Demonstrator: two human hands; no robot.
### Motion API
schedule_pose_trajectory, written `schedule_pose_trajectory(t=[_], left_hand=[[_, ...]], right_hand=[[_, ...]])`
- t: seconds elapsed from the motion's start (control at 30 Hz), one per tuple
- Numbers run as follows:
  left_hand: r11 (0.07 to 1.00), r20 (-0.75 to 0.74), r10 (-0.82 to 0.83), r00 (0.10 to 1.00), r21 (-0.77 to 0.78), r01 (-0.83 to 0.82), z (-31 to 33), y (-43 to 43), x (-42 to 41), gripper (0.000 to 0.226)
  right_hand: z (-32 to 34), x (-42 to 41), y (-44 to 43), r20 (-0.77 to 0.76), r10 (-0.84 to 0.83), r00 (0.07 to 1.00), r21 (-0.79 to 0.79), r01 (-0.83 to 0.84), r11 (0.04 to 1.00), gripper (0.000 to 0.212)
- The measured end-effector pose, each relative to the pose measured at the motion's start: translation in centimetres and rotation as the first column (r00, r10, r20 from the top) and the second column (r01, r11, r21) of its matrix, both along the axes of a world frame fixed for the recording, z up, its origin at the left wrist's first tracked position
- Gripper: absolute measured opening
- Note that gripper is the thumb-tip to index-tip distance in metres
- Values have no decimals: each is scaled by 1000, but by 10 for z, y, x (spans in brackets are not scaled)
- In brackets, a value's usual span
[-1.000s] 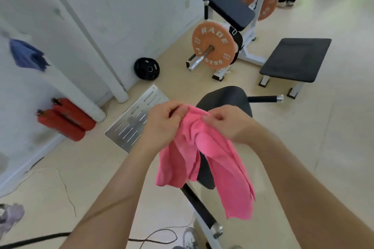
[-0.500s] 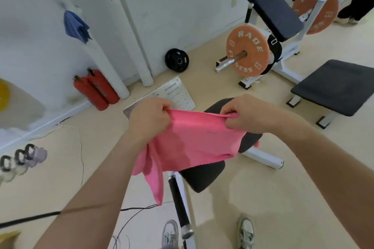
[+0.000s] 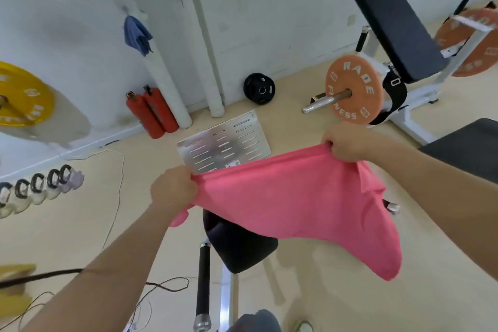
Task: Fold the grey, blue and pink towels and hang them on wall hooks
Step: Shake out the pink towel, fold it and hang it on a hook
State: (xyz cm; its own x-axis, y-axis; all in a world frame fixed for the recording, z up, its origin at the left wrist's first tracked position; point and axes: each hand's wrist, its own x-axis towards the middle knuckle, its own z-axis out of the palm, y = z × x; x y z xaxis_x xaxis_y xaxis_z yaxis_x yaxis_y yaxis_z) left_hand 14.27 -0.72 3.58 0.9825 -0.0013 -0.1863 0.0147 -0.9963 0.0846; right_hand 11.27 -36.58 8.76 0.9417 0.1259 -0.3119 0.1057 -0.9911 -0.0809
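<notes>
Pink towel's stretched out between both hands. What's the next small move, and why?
Probably bring the left hand over to the right hand, doubling the pink towel in half: each hand grips an end of its top edge, and it hangs spread open, unfolded.

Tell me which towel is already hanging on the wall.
The crumpled blue towel, hanging high on the white wall above the two red cylinders. The pink towel is off the wall, held stretched between the left hand and right hand.
</notes>
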Motion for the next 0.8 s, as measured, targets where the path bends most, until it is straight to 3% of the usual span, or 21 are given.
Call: schedule_pose_trajectory(t=[0.13, 0.2, 0.23, 0.3, 0.37, 0.4, 0.43, 0.53, 0.6, 0.67, 0.73, 0.8], left_hand=[[981, 155, 184, 971, -97, -171, -4, 12, 31, 25], [911, 291, 348, 891, -329, -249, 6, 13, 50, 24], [822, 327, 467, 821, -504, -266, 13, 11, 64, 25], [510, 243, 697, 675, -829, -229, 28, 7, 86, 31], [207, 88, 810, 580, -968, -142, 34, 3, 99, 35], [168, 53, 808, 587, -975, -143, 30, -1, 100, 35], [207, 36, 764, 644, -959, -192, 20, -7, 98, 35], [464, -156, 449, 880, -801, -379, -41, -24, 78, 34], [645, -320, 308, 896, -622, -444, -90, -24, 60, 27], [841, -362, 191, 912, -419, -343, -124, -22, 38, 26], [921, -381, 112, 918, -307, -240, -140, -26, 18, 30], [930, -358, 85, 930, -306, -203, -146, -33, 6, 32]], right_hand=[[-14, 46, -12, 233, -187, 954, 117, 164, 980, 23], [-17, 69, -12, 380, -300, 875, 284, 199, 938, 24], [-18, 81, -10, 434, -345, 832, 352, 196, 915, 27], [-19, 95, -4, 511, -434, 742, 460, 190, 867, 30], [-28, 104, 7, 508, -477, 717, 531, 176, 829, 23], [-42, 104, 11, 481, -479, 734, 544, 179, 820, 22], [-61, 103, 12, 433, -479, 764, 546, 200, 813, 26], [-120, 93, 9, 156, -525, 836, 495, 394, 774, 42], [-150, 86, 10, 0, -451, 892, 382, 417, 825, 44], [-171, 78, 14, -150, -371, 917, 306, 400, 864, 32], [-186, 69, 13, -247, -355, 902, 250, 413, 876, 28], [-196, 66, 11, -239, -331, 913, 202, 380, 903, 23]])
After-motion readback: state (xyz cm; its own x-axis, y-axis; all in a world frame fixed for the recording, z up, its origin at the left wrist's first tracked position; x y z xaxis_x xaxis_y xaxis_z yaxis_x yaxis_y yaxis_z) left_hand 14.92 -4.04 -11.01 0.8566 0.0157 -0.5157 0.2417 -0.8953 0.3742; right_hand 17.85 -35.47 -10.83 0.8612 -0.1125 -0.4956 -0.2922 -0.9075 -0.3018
